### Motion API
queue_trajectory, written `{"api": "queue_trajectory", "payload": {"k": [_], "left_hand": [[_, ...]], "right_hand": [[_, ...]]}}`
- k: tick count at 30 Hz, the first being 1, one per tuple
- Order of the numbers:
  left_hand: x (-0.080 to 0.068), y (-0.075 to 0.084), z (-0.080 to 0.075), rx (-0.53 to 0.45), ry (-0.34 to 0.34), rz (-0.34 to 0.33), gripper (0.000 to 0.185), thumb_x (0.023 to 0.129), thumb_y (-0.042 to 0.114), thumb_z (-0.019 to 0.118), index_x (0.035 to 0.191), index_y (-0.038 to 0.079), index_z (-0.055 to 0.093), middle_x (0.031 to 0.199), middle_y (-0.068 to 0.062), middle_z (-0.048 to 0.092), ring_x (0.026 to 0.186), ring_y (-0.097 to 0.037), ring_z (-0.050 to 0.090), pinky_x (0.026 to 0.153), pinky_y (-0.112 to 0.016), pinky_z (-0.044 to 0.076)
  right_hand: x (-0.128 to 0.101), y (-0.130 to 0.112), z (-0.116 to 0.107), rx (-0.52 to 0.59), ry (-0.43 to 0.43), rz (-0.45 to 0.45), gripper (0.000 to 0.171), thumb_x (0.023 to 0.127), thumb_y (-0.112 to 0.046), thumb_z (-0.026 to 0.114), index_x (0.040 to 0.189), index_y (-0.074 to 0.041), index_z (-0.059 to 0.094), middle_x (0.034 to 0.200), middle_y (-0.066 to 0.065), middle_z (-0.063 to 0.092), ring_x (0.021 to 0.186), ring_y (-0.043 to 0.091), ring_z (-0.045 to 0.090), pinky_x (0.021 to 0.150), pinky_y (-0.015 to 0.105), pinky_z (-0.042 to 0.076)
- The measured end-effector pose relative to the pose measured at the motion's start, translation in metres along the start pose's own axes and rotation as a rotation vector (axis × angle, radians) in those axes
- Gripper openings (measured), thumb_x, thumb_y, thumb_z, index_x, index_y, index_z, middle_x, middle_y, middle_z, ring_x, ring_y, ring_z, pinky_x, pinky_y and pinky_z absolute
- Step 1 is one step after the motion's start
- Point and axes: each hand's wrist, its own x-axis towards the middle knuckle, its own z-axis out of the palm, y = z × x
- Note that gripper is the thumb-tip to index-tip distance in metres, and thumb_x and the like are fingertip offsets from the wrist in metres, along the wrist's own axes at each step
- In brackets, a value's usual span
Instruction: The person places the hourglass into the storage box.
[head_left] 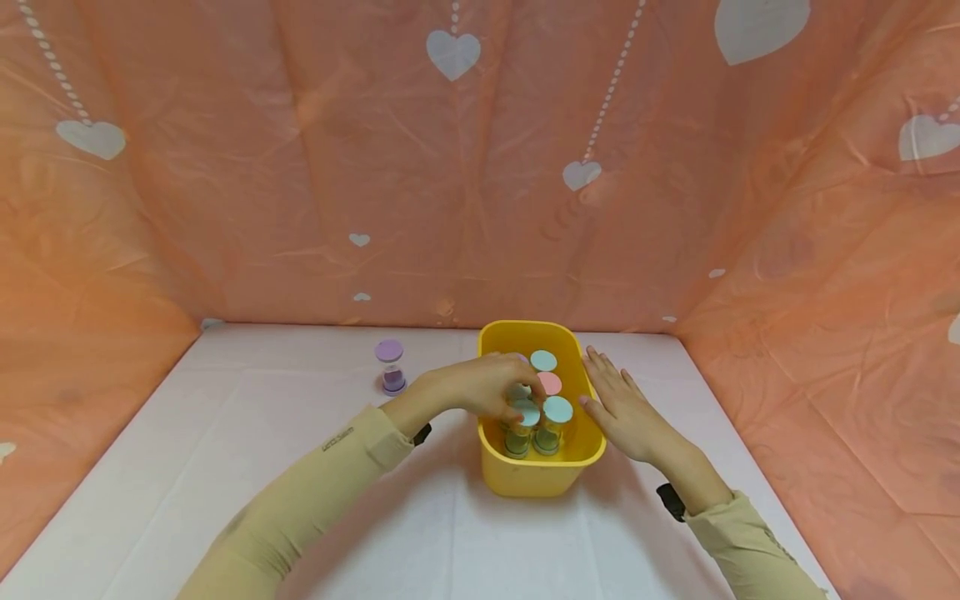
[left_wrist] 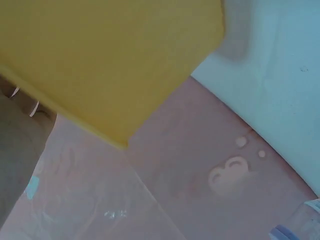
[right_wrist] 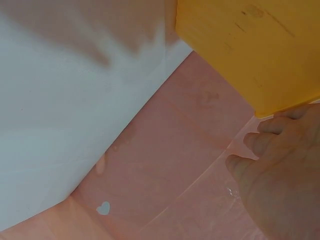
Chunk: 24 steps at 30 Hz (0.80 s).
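Observation:
In the head view, a yellow bin (head_left: 534, 477) holds several small hourglasses with pale blue, pink and purple caps. My left hand (head_left: 491, 385) reaches over the bin's left rim, its thumb and fingers curled round an hourglass with a pale blue cap (head_left: 517, 391); the grip is partly hidden. Close to the thumb stand two more pale-blue-capped hourglasses, a left one (head_left: 528, 413) and a right one (head_left: 557, 410). A pink-capped hourglass (head_left: 550, 383) is just right of the fingers. Fingers straight, my right hand (head_left: 626, 412) rests against the bin's right rim.
A purple hourglass (head_left: 391, 367) stands upright on the white tablecloth (head_left: 300, 400), left of the bin. Behind the table hangs an orange-pink curtain (head_left: 375, 167) with white hearts, which also closes off both sides.

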Motion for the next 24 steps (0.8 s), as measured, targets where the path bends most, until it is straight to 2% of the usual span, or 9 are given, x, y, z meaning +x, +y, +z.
{"api": "queue_trajectory", "payload": {"k": [4,10,13,16,19,24], "left_hand": [[-0.008,-0.001,-0.005,-0.054,0.065,0.018,0.028,0.093,0.016,0.079,0.121,0.011,0.074,0.122,-0.001,0.071,0.12,-0.022,0.059,0.111,-0.038,0.045],[-0.028,-0.004,-0.012,-0.16,0.214,0.015,0.03,0.098,0.014,0.073,0.128,0.007,0.071,0.127,-0.004,0.069,0.123,-0.024,0.06,0.11,-0.041,0.047],[-0.04,-0.007,-0.014,-0.201,0.287,-0.017,0.031,0.098,0.014,0.073,0.129,0.011,0.071,0.128,-0.001,0.068,0.119,-0.02,0.061,0.106,-0.039,0.05],[-0.054,-0.013,-0.015,-0.22,0.374,-0.046,0.031,0.097,0.013,0.074,0.128,0.013,0.072,0.125,0.0,0.068,0.112,-0.019,0.061,0.097,-0.043,0.053],[-0.068,-0.021,-0.016,-0.241,0.465,-0.071,0.032,0.096,0.011,0.075,0.128,0.011,0.071,0.125,-0.002,0.069,0.108,-0.018,0.061,0.091,-0.047,0.054],[-0.094,-0.038,-0.018,-0.258,0.578,-0.121,0.033,0.096,0.01,0.076,0.129,0.01,0.071,0.132,-0.003,0.067,0.112,-0.022,0.062,0.091,-0.048,0.053]], "right_hand": [[0.0,0.0,0.001,0.001,-0.005,0.003,0.068,0.113,-0.034,0.04,0.164,0.004,0.016,0.172,0.02,0.01,0.158,0.044,0.007,0.124,0.068,0.003],[-0.002,-0.001,0.0,0.005,0.0,0.005,0.068,0.113,-0.034,0.041,0.164,0.004,0.016,0.172,0.022,0.01,0.157,0.046,0.008,0.124,0.068,0.003],[-0.002,-0.001,-0.001,0.012,0.002,0.005,0.068,0.112,-0.034,0.041,0.164,0.004,0.016,0.172,0.022,0.01,0.157,0.047,0.009,0.124,0.067,0.002],[-0.002,-0.001,0.0,0.012,-0.001,0.011,0.069,0.113,-0.034,0.041,0.164,0.003,0.015,0.172,0.021,0.009,0.158,0.045,0.007,0.124,0.066,0.002],[-0.002,-0.001,-0.001,0.012,-0.009,0.016,0.069,0.113,-0.035,0.04,0.164,0.003,0.014,0.172,0.021,0.008,0.158,0.045,0.006,0.125,0.066,0.001],[-0.002,-0.001,0.0,0.014,-0.015,0.021,0.07,0.113,-0.036,0.039,0.165,0.002,0.013,0.173,0.02,0.007,0.158,0.045,0.006,0.125,0.065,0.001]]}}
